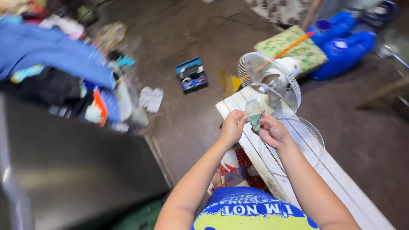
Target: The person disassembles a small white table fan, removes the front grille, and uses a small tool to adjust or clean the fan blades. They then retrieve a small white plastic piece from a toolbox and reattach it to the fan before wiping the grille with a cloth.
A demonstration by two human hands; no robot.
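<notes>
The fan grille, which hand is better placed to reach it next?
Probably the right hand. It sits just below the round fan grille on the white board, while the left hand is farther to the side. Both hands pinch a small greenish cloth, so one must let go first.

light: dim, soft daylight | blur: strong motion smear at left | shadows: faint

Cluttered home floor: clothes pile, toolbox, fan.

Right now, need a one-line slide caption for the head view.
Both hands, left hand and right hand, pinch a small greenish rag at a white wire-grille fan on a white slatted board.
</notes>
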